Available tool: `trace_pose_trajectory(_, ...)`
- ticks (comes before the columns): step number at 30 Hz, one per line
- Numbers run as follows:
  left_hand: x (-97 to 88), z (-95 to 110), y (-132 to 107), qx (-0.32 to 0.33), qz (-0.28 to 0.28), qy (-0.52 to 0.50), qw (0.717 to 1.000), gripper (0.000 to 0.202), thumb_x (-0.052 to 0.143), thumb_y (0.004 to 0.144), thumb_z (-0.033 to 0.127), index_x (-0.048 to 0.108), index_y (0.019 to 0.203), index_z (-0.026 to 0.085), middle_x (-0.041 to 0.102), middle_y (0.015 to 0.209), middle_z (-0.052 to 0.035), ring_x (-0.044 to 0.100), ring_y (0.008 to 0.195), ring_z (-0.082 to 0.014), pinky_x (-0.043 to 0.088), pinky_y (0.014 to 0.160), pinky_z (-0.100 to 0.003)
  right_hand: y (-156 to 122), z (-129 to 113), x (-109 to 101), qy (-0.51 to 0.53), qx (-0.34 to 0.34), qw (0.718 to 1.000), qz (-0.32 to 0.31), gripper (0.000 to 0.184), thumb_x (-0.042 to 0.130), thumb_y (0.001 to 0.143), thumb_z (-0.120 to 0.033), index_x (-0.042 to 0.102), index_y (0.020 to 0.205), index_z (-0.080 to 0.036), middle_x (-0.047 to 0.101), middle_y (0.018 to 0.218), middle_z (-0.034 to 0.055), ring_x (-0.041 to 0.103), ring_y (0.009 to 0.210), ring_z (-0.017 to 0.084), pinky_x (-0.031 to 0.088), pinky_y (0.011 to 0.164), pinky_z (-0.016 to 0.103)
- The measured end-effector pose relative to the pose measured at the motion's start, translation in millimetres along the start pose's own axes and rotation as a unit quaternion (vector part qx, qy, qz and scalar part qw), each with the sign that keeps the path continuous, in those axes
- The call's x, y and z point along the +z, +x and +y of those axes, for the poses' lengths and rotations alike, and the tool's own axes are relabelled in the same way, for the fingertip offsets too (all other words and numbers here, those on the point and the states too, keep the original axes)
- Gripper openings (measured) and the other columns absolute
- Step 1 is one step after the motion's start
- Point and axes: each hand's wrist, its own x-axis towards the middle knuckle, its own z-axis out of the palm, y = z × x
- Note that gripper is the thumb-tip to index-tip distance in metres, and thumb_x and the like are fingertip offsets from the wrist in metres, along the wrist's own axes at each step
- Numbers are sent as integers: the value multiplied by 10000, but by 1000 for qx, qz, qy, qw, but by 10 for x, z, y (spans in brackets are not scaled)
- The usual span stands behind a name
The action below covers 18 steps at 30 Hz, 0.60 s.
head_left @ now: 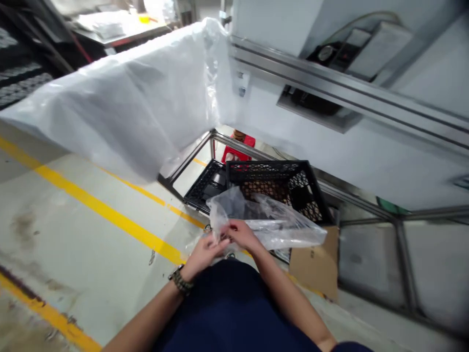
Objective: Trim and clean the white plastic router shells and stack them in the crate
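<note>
Close in front of my body, a clear plastic bag point(293, 227) spreads out to the right from between my hands. My left hand point(208, 250), with a watch and a braided band at its wrist, has its fingers closed on the bag's gathered near end. Pinched on the same part of the plastic, my right hand point(240, 233) meets the left one fingertip to fingertip. Behind the bag stands a black plastic crate point(308, 188), partly covered by the film. Small details between the fingers are blurred.
A large translucent plastic sheet point(139, 98) hangs at the left. Beyond the crate are a red stool point(238, 151) and a white machine with a metal rail point(330, 83). A cardboard piece point(315, 264) leans at right. Yellow lines point(110, 215) mark the floor.
</note>
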Motion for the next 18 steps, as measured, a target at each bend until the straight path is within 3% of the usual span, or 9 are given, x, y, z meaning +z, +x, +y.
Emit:
trace_pose_trajectory(3,-161,-82,4,-41,10,-79,996,153,780,817,295,670,817,189,708,962,-68,684,961,-221,612,825,-343,-168,348,-306,115,3,992,45,475,728,786,-661,550,794,-221,707,812,24,687,753,179,585,742,359)
trace_pose_trajectory(5,-368,-65,39,-79,35,-176,981,55,692,842,135,671,877,171,709,929,-69,705,893,-183,618,821,-303,-364,519,-567,165,-3,984,68,512,677,794,-702,474,750,-234,620,682,-10,647,675,154,579,709,331)
trace_pose_trajectory(8,-650,-43,55,-99,47,-255,961,171,601,807,16,573,721,161,552,646,7,588,582,-87,576,631,-189,-695,758,-913,194,-8,976,95,591,585,783,-807,435,718,-240,336,495,-103,364,426,78,421,479,208)
trace_pose_trajectory(10,-733,-68,4,-102,29,-255,961,97,623,789,69,598,747,153,516,635,17,527,544,-82,559,589,-200,-892,888,-1060,183,2,979,89,633,543,765,-866,530,784,-233,320,492,-120,207,389,58,266,394,188)
trace_pose_trajectory(11,-726,-96,-36,-111,14,-238,965,56,658,784,124,655,836,146,556,680,4,537,568,-97,561,583,-223,-971,939,-1096,169,13,983,74,635,594,740,-856,591,840,-229,382,507,-119,193,386,51,227,384,188)
trace_pose_trajectory(12,-684,-138,-81,-119,-7,-199,973,192,699,780,189,703,967,147,614,755,-18,557,604,-117,558,570,-243,-1032,979,-1102,151,27,987,52,611,703,693,-800,645,889,-224,468,538,-110,229,386,45,224,387,188)
trace_pose_trajectory(14,-502,-259,-167,-119,-80,-36,989,441,788,761,306,724,1186,207,706,940,-50,613,710,-166,541,566,-260,-1086,1035,-1017,107,54,993,-2,528,929,551,-545,722,911,-219,630,637,-81,408,442,57,305,437,185)
trace_pose_trajectory(16,-244,-424,-234,-99,-156,136,973,402,868,714,331,784,1100,255,749,984,-37,651,819,-214,542,641,-276,-1049,1073,-815,53,58,997,-21,477,996,410,-300,752,811,-215,698,689,-73,567,579,102,394,535,189)
trace_pose_trajectory(18,-28,-599,-275,-86,-189,219,953,197,893,710,319,817,875,243,770,908,-32,665,904,-249,543,796,-302,-959,1106,-563,22,41,999,11,429,988,350,-204,729,693,-205,680,644,-85,598,649,118,415,597,187)
